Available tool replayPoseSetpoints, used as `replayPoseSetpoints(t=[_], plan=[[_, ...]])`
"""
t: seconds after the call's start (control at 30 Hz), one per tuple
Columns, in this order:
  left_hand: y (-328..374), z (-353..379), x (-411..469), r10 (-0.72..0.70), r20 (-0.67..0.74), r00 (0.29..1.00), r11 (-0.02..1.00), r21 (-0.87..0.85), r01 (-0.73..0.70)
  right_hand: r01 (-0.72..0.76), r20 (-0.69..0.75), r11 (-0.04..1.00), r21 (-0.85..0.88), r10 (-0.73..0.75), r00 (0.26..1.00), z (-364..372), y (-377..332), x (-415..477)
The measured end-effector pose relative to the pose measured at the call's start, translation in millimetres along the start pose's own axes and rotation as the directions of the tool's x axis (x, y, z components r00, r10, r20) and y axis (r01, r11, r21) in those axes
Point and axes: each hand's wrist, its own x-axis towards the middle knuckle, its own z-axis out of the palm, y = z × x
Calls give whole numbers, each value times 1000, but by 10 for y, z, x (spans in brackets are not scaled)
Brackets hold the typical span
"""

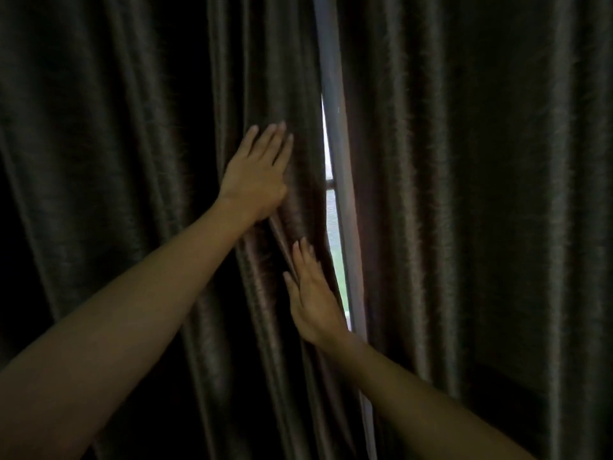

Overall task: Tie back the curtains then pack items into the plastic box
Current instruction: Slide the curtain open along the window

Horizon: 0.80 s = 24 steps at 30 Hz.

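Observation:
Two dark, pleated curtains fill the view. The left curtain (pixel 126 161) hangs left of a narrow bright gap, the right curtain (pixel 481 194) hangs right of it. My left hand (pixel 257 172) lies flat on the left curtain's folds near its inner edge, fingers straight and close together. Lower down, my right hand (pixel 313 298) is flat against the same curtain's edge beside the gap, fingers extended. Neither hand holds any cloth. No plastic box or tie-back is in view.
A pale strip of lining or frame (pixel 335 127) runs down the gap, with daylight and a window (pixel 332 214) behind it. The room is dim.

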Motion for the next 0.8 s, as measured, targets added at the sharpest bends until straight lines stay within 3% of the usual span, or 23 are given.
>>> replayPoseSetpoints(t=[0.17, 0.63, 0.8], plan=[[-408, 275, -140, -9, 32, 999, 998, 55, 7, 92, 60, 992, 83, -97, 994, 458, -105, 165], [-1451, 529, -542, -85, 133, 987, 938, 345, 35, 186, -5, 904, 386, -200, 980, 1647, -772, 700], [-1876, 712, -829, -184, 217, 959, 882, 468, 63, 210, 21, 859, 467, -248, 968, 2126, -1037, 810]])
